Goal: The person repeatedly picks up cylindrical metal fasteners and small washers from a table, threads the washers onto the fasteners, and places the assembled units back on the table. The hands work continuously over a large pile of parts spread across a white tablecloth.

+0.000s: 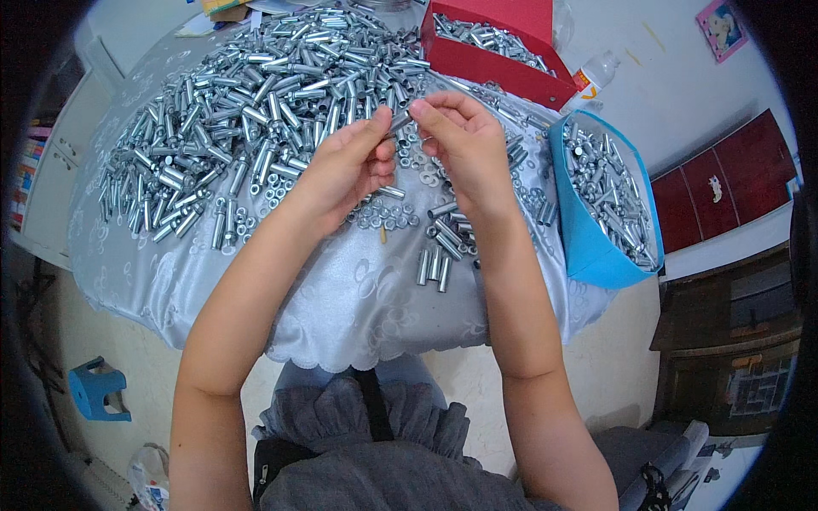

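Between my two hands, over the near part of the metal heap, is a small silvery expansion bolt (400,121), partly covered by fingertips. My left hand (351,166) pinches one end of it with thumb and curled fingers. At the other end, the thumb and fingers of my right hand (469,145) close on it. Beneath the hands lie loose washers (429,177) and nuts (375,220). Several bare metal sleeves (434,266) lie close to my right wrist. A big heap of expansion bolts (256,102) spreads over the table, left and beyond my hands.
A red box (503,72) of metal parts stands at the back right. Right of my arm is a blue fabric bin (609,260) full of bolts. A plastic bottle (596,77) lies beyond it. A shiny grey cloth (366,315) covers the table; a blue stool (98,390) stands lower left.
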`<state>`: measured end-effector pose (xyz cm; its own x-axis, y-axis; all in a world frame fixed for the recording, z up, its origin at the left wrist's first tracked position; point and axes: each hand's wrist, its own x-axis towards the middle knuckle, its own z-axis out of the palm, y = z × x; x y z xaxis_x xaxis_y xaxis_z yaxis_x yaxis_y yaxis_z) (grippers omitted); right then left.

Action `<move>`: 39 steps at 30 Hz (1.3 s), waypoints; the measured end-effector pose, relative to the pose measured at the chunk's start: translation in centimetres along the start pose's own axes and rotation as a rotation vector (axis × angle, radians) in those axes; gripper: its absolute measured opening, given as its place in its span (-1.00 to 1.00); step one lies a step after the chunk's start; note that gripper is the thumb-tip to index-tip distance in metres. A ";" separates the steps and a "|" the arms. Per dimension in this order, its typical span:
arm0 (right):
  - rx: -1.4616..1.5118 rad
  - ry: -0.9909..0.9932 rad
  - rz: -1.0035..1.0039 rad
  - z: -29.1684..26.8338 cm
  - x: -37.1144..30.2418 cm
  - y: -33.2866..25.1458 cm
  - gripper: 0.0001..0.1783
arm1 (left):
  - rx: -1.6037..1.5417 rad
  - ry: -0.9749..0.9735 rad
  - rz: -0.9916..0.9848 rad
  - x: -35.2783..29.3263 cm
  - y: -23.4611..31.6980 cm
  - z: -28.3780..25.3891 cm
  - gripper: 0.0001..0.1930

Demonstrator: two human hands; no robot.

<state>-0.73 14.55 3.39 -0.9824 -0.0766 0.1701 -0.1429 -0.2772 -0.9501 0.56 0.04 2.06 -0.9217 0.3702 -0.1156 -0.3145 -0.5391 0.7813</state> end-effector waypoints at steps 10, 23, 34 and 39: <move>-0.060 -0.073 -0.159 1.3 -0.9 -0.4 -0.79 | -0.166 -0.130 -0.096 0.2 -0.2 -0.6 -0.64; -0.141 -0.085 -0.248 1.1 -1.0 -0.4 -0.83 | -0.167 -0.174 -0.099 -0.2 0.1 -0.8 -0.71; -0.087 -0.069 -0.271 1.1 -1.1 -0.5 -0.82 | -0.246 -0.265 -0.091 0.1 -0.2 -1.1 -0.75; -0.039 -0.085 -0.241 1.5 -1.2 -0.6 -0.83 | -0.339 -0.226 -0.131 0.0 -0.4 -0.6 -0.73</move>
<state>0.72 13.35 4.11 -0.9061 -0.0936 0.4125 -0.3776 -0.2605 -0.8886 0.54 -0.18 1.43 -0.8079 0.5883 -0.0332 -0.5171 -0.6808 0.5188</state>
